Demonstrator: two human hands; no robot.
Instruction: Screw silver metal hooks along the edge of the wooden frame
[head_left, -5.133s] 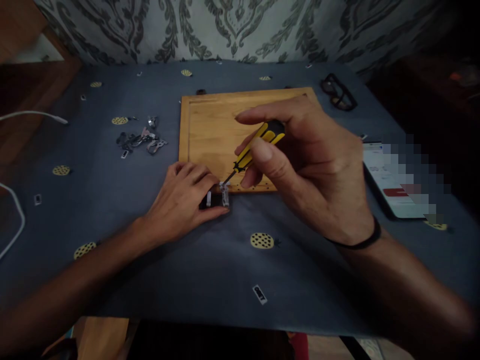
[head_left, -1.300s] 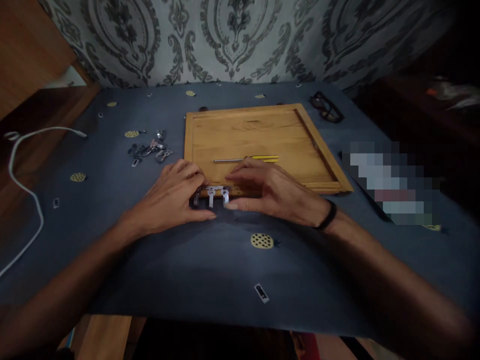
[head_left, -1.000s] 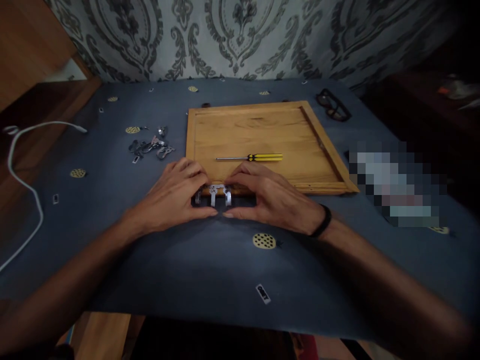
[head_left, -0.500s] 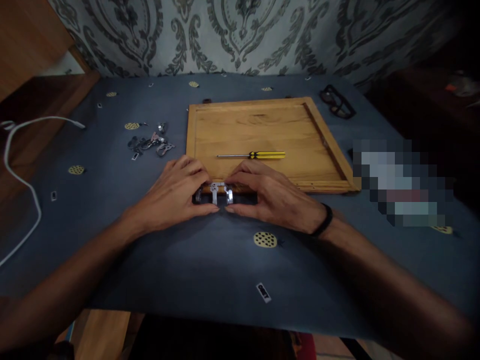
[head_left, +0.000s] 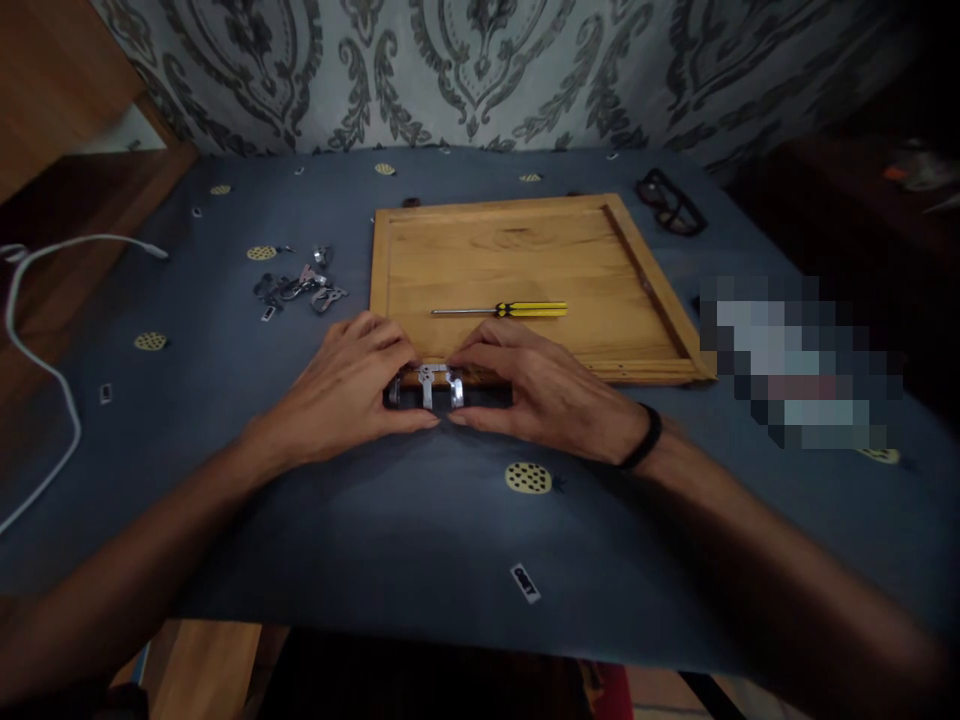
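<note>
My left hand (head_left: 352,385) and my right hand (head_left: 536,390) meet at the near edge of a framed wooden panel (head_left: 517,262). Between them is a dark, bar-shaped piece (head_left: 441,396) crossed by two shiny metal clips, a left clip (head_left: 427,388) and a right clip (head_left: 456,388). The fingers of both hands curl over the top, against the panel's edge, with the thumbs underneath. Both hands are closed around the ends of the bar, partly hiding it. On the panel, just beyond my fingers, lies a screwdriver (head_left: 529,310) with a yellow and black handle.
Several loose metal clips (head_left: 300,287) are piled left of the panel. Glasses (head_left: 671,203) lie at the back right, and a blurred-out object (head_left: 799,360) is at the right. A white cable (head_left: 64,375) runs along the left of the blue tablecloth (head_left: 360,540).
Both hands keep the same hold at the panel's edge. The whole view has shifted very slightly; nothing on the table has visibly moved.
</note>
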